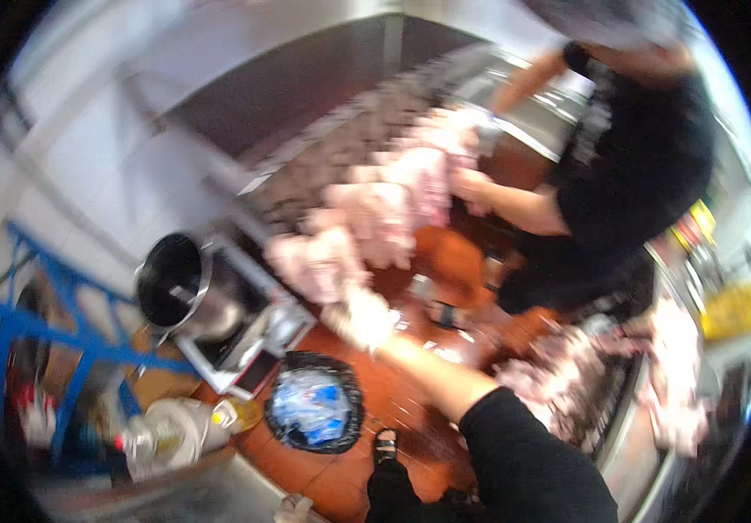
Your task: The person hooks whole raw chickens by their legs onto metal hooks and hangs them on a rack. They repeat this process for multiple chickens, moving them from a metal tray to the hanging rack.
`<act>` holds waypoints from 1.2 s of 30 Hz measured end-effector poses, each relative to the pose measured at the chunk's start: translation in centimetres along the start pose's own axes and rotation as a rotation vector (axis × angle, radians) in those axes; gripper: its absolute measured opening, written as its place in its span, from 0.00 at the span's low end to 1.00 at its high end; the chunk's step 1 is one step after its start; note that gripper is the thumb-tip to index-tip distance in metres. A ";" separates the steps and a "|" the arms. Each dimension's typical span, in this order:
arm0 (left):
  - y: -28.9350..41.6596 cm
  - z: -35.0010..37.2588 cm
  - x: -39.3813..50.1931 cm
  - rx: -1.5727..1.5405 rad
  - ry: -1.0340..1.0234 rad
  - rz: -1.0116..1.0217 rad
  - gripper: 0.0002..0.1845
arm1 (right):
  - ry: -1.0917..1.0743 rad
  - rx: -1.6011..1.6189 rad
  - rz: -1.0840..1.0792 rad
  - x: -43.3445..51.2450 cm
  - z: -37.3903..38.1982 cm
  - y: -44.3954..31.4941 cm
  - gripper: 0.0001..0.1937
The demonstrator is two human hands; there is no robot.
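Observation:
My right hand (363, 320), in a pale glove, reaches out to the near end of a row of pale raw meat pieces (313, 261). It touches or almost touches the nearest piece; motion blur hides its fingers. The row runs diagonally along a long trough or bed of dark brown, lumpy material (323, 163). At the bottom edge, partly cut off, my left hand (293, 508) also looks gloved and lies by the rim of a metal surface (212, 487). Whether it grips anything cannot be made out.
A co-worker in black (630, 157) handles the row's far part. A steel pot (176, 281) stands by a scale-like device (259, 374). Below are a black-lined bin (315, 402), plastic bottles (146, 444) and a blue metal frame (81, 340). More meat (558, 372) lies at right; the orange floor looks wet.

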State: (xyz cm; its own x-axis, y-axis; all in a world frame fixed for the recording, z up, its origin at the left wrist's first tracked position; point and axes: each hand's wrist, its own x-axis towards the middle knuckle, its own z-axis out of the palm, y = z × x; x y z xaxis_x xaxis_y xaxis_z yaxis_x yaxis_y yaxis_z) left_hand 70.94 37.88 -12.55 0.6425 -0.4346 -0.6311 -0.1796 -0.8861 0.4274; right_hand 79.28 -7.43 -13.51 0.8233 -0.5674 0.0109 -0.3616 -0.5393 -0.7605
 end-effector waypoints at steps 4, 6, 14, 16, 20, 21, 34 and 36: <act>3.2 -0.3 7.2 -0.042 -0.023 0.193 0.22 | -0.253 -0.225 0.161 -21.8 -6.7 2.9 0.34; 7.5 0.0 10.2 0.331 -0.119 0.514 0.19 | -0.295 -0.162 0.434 -31.2 -12.7 6.0 0.31; 38.6 14.2 2.0 0.163 -0.238 1.131 0.27 | 0.613 -0.288 1.102 -65.5 -31.9 11.7 0.30; 46.0 22.1 -3.9 0.197 -0.331 1.306 0.30 | 0.751 -0.396 1.157 -73.6 -34.3 12.0 0.29; 57.5 41.2 -15.7 0.518 -0.436 1.674 0.41 | 0.978 -0.560 1.304 -89.5 -39.9 13.4 0.25; 59.3 46.4 -18.4 0.559 -0.442 1.802 0.44 | 1.094 -0.592 1.296 -93.6 -41.1 13.6 0.23; 66.1 76.0 -28.0 0.490 0.238 1.742 0.70 | 0.668 -1.279 1.155 -111.9 -50.9 26.2 0.18; 66.6 76.2 -26.9 0.448 0.224 1.712 0.68 | 0.551 -0.964 1.253 -112.7 -52.1 28.4 0.18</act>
State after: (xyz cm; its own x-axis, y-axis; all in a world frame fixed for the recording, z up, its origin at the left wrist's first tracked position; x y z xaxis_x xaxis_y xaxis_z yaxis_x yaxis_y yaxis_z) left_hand -15.05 -21.68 -16.44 -0.3886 -0.8336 0.3927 -0.8352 0.4986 0.2321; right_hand -46.53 8.76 -2.57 -0.3288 -0.9372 0.1165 -0.9225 0.3452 0.1728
